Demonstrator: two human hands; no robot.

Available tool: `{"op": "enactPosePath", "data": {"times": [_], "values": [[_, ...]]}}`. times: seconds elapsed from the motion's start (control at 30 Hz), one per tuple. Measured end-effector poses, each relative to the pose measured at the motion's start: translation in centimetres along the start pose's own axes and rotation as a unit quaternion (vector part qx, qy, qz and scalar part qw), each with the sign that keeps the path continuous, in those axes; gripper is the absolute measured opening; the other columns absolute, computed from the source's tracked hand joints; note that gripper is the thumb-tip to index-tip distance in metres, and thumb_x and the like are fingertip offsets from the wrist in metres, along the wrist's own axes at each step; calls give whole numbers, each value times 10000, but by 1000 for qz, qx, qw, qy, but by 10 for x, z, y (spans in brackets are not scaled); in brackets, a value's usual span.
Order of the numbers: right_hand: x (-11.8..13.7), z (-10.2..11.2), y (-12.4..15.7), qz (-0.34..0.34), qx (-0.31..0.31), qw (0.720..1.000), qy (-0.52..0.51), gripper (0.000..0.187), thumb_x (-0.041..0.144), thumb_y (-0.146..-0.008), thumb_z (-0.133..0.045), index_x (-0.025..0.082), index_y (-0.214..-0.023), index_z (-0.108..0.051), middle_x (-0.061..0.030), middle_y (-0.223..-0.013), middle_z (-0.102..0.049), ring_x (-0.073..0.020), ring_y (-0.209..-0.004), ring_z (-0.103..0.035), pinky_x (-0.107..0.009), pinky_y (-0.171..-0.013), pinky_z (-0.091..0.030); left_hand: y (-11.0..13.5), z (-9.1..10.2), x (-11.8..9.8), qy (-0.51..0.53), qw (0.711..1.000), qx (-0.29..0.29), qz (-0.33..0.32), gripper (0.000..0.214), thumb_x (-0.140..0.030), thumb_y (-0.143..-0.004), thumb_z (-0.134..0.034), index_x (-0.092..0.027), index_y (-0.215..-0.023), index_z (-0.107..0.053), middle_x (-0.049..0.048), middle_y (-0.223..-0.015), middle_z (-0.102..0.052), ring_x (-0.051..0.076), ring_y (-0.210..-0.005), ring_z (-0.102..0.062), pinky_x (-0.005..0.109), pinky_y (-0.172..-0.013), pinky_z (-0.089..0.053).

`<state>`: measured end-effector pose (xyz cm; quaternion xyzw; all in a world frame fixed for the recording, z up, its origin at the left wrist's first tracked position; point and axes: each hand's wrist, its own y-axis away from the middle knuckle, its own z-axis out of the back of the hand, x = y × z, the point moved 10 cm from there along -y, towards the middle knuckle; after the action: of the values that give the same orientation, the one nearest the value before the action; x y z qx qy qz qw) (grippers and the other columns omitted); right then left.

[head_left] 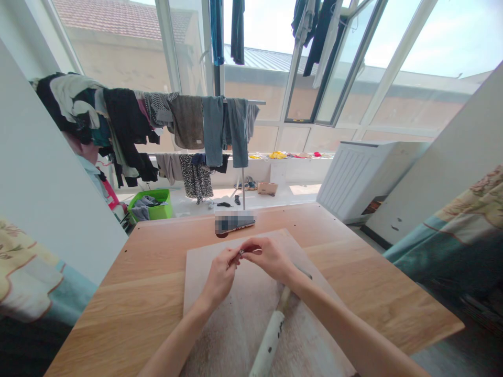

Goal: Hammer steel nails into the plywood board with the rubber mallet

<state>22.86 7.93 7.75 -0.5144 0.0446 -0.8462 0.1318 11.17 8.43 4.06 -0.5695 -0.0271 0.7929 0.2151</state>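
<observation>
Both my hands meet above a pale mat (pixel 204 272) that lies on the wooden table (pixel 149 283). My left hand (pixel 220 276) pinches a small metallic thing (pixel 240 253) at its fingertips. My right hand (pixel 269 257) is closed, its fingertips touching the same small thing from the other side. I cannot make out what the thing is. A white cylindrical tool with a wooden handle (pixel 271 335) lies on the mat under my right forearm.
A blurred dark flat object (pixel 234 221) lies at the table's far edge. Beyond stand a clothes rack hung with garments (pixel 188 125), a green basket (pixel 155 204), a white cabinet (pixel 361 175) and patterned curtains at both sides.
</observation>
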Motion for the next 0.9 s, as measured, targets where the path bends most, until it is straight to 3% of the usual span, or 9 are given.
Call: {"op": "enactPosePath", "data": {"times": [0.17, 0.37, 0.47, 0.6, 0.8, 0.9], "values": [[1, -3, 1, 2, 2, 1000, -29, 124, 173, -823, -684, 180, -877, -796, -47, -849, -809, -205, -814, -757, -323, -792, -607, 2, 2, -4, 24, 1000, 7, 12, 299, -358, -889, -516, -173, -866, -750, 55, -774, -686, 166, -679, -616, 263, -646, -503], [-5, -3, -1, -2, 4, 1000, -31, 75, 157, -782, -700, 162, -780, -775, -41, -758, -786, -198, -740, -748, -310, -742, -599, 7, 3, 8, 123, 989, 6, 76, 378, -447, -823, -683, -168, -1074, -729, 58, -798, -760, 187, -706, -690, 309, -714, -567], [-7, -4, -1, -4, 8, 1000, -30, 146, 142, -785, -682, 156, -883, -790, -53, -798, -796, -200, -767, -749, -316, -764, -596, 9, 7, 15, 171, 981, -8, 93, 357, -444, -757, -761, -151, -956, -715, 71, -796, -762, 196, -721, -704, 322, -733, -580], [-7, -6, 0, -8, 13, 999, -29, 167, 130, -783, -665, 170, -857, -810, -62, -839, -805, -212, -810, -749, -330, -792, -594, 12, 12, 19, 163, 981, -8, 101, 303, -415, -723, -791, -146, -854, -741, 78, -814, -767, 212, -772, -720, 329, -763, -589], [-6, -11, 1, -16, 20, 999, -33, 137, 184, -790, -699, 165, -837, -825, -84, -844, -820, -240, -821, -753, -350, -794, -584, 20, 18, 13, 136, 986, -26, 91, 303, -383, -757, -758, -170, -971, -786, 95, -1005, -787, 244, -942, -738, 358, -896, -594], [-5, -12, 2, -17, 19, 999, -33, 136, 189, -790, -701, 169, -837, -827, -77, -845, -822, -233, -821, -749, -330, -779, -574, 22, 22, 10, 141, 986, -46, 79, 283, -393, -758, -756, -172, -929, -801, 97, -1015, -781, 246, -961, -732, 351, -893, -597]]}}
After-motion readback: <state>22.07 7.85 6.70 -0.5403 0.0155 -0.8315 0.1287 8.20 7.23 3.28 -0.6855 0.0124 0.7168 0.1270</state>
